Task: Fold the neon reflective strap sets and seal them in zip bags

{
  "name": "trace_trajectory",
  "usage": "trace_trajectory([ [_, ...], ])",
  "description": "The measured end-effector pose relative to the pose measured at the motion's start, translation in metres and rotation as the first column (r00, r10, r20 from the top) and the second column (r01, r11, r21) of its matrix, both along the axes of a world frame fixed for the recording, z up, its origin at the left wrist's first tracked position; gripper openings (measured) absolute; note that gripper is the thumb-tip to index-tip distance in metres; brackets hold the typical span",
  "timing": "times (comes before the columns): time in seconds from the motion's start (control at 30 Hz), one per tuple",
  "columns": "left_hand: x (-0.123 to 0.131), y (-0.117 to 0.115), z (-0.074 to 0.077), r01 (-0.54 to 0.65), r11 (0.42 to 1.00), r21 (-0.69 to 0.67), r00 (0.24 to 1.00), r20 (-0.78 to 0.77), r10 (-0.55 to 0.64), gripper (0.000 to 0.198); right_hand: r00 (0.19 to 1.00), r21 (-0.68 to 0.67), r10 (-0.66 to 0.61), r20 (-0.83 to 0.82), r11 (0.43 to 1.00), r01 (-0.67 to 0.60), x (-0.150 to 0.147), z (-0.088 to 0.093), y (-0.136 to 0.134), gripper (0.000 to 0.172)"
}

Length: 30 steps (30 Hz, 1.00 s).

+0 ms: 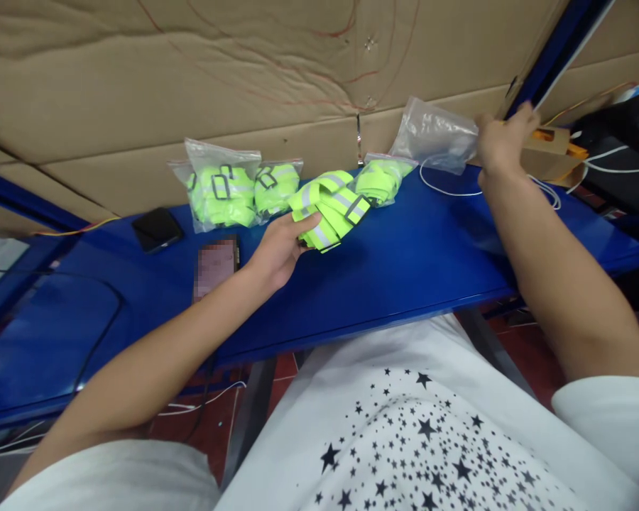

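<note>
left hand [280, 248] is gripping the folded strap bundle [333, 209] at centre frame. the thumb is lying on top and the fingers are curling beneath, so the neon-yellow folds are being held stacked while the far end is resting on the blue table [415, 262].

right hand [503, 142], upper right, is closing on one edge of an empty clear bag [434, 135]. pinched only at that edge, the bag is hanging free above the table.

three filled bags [221, 195] are lying in a row along the back of the table, against the cardboard wall [192, 85]. the rightmost one is sitting just behind the bundle, between it and the empty bag. a white cable [447, 190] is looping under the empty bag. two phones [216, 266] are lying left of the left hand.
</note>
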State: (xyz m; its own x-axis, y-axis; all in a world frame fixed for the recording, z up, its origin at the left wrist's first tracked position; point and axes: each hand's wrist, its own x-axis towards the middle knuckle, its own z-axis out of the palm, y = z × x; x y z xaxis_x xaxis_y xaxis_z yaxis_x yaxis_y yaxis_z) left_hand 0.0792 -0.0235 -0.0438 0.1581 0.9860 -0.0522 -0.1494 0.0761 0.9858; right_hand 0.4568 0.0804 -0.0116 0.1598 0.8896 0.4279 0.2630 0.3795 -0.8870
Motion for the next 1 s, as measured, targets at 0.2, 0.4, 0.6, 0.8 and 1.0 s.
trace_trajectory([
  [0.2, 0.003, -0.001, -0.001, 0.027, 0.998, 0.052, 0.999, 0.026, -0.029, 0.042, 0.844, 0.135, 0.304, 0.442, 0.908, -0.398, -0.082, 0.014, -0.072, 0.072],
  [0.4, 0.008, -0.01, -0.004, 0.132, 0.947, 0.294, 0.99, -0.095, -0.108, 0.054, 0.668, 0.044, 0.556, 0.495, 0.751, -0.659, -0.142, 0.007, -0.116, 0.071],
  [0.6, 0.005, -0.017, -0.005, 0.344, 0.772, 0.535, 0.865, -0.501, -0.039, 0.063, 0.959, 0.035, 0.26, 0.108, 0.964, -0.265, -0.134, 0.004, -0.103, 0.023],
  [0.8, -0.002, -0.021, -0.002, 0.685, 0.345, 0.641, 0.664, -0.745, 0.066, 0.107, 0.921, 0.042, 0.254, -0.296, 0.967, -0.253, -0.133, 0.021, -0.101, 0.032],
  [1.0, 0.001, -0.031, 0.005, 0.608, 0.443, 0.659, 0.743, -0.669, -0.026, 0.093, 0.916, -0.109, 0.23, -0.33, 0.954, -0.279, -0.133, 0.013, -0.092, 0.033],
])
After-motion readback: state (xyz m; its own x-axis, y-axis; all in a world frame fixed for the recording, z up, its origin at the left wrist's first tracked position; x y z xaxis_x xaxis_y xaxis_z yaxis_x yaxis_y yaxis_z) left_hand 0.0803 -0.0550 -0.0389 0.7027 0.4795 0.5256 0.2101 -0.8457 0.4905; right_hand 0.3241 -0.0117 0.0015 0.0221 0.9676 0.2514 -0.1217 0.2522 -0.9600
